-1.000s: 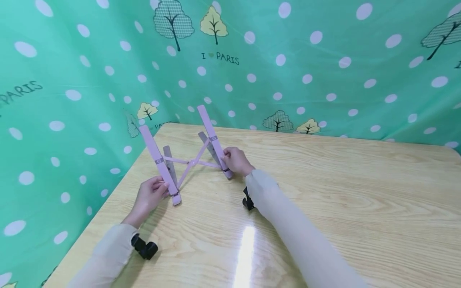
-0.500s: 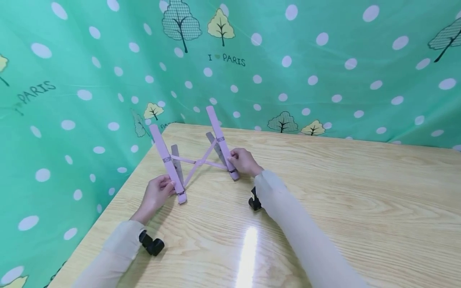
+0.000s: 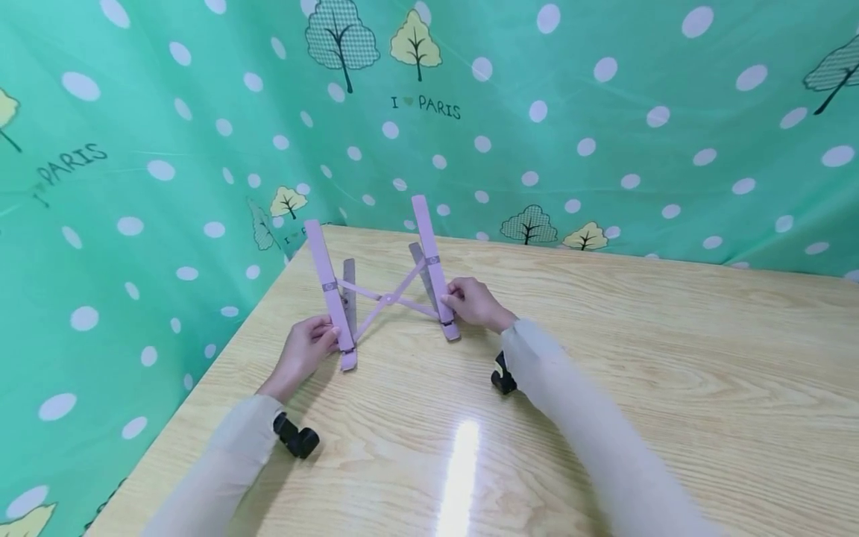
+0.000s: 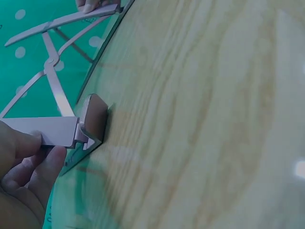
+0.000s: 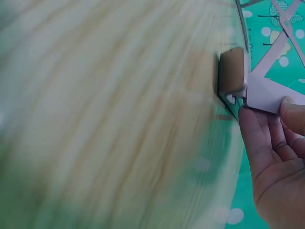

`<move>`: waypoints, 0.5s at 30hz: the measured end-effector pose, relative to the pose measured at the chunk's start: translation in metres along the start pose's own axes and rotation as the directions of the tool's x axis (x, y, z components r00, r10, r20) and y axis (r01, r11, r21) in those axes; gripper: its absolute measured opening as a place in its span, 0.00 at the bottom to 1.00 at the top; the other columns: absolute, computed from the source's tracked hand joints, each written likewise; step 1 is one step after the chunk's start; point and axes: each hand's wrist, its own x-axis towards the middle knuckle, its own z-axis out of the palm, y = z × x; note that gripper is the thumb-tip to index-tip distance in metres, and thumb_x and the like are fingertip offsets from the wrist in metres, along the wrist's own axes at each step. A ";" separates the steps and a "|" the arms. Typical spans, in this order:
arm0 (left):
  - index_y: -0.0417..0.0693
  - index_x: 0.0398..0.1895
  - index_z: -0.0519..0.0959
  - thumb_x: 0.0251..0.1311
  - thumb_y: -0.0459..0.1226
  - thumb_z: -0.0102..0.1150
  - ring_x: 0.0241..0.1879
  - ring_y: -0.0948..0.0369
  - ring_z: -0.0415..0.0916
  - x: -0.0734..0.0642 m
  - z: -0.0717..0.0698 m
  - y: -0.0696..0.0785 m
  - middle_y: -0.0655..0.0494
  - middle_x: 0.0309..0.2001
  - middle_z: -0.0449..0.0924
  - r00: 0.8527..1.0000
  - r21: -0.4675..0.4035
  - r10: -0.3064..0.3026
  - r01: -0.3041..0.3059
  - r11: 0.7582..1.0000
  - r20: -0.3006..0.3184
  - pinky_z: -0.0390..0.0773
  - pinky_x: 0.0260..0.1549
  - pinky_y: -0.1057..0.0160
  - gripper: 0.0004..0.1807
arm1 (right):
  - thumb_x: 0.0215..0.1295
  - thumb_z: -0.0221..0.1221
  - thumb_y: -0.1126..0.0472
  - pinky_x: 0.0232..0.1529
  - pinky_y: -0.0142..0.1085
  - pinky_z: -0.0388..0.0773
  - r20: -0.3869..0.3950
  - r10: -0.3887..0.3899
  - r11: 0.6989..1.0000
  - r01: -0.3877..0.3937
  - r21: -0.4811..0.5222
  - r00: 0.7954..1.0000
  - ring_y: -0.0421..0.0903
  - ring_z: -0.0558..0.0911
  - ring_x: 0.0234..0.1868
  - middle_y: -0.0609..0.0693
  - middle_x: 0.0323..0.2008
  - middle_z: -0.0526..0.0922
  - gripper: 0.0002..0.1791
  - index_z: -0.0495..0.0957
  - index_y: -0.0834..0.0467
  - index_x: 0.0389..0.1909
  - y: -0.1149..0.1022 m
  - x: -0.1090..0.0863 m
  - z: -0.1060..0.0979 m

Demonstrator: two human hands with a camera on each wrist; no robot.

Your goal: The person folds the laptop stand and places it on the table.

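A pink-purple folding laptop stand (image 3: pixel 329 287) stands unfolded at the table's left side, its two long arms raised at a slant and joined by an X-shaped brace (image 3: pixel 388 298). My left hand (image 3: pixel 305 352) pinches the lower part of the left arm between thumb and fingers. On the other side, my right hand (image 3: pixel 473 302) holds the lower part of the right arm (image 3: pixel 432 261) the same way. Each arm ends in a small upturned lip; the left wrist view shows one lip (image 4: pixel 95 117) close up, and another lip (image 5: pixel 232 71) appears in the right wrist view.
The stand rests on a wood-grain table (image 3: pixel 637 373) that stretches far to the right. A green dotted curtain (image 3: pixel 523 149) hangs behind and along the left edge. Black wrist cameras (image 3: pixel 295 436) hang from both sleeves.
Both hands have shifted the stand to the right across the table and turned it slightly, so its arms slant less. The grips stay the same. The head view has also shifted a little.
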 end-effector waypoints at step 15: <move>0.24 0.53 0.64 0.62 0.27 0.45 0.45 0.44 0.72 0.017 0.023 0.011 0.30 0.46 0.71 0.998 0.000 0.024 -0.024 1.000 0.055 0.77 0.39 0.65 0.18 | 0.63 0.50 0.67 0.31 0.33 0.79 0.014 0.039 0.994 -0.040 0.100 0.999 0.47 0.77 0.29 0.56 0.27 0.75 0.06 0.70 0.68 0.34 0.021 -0.026 -0.020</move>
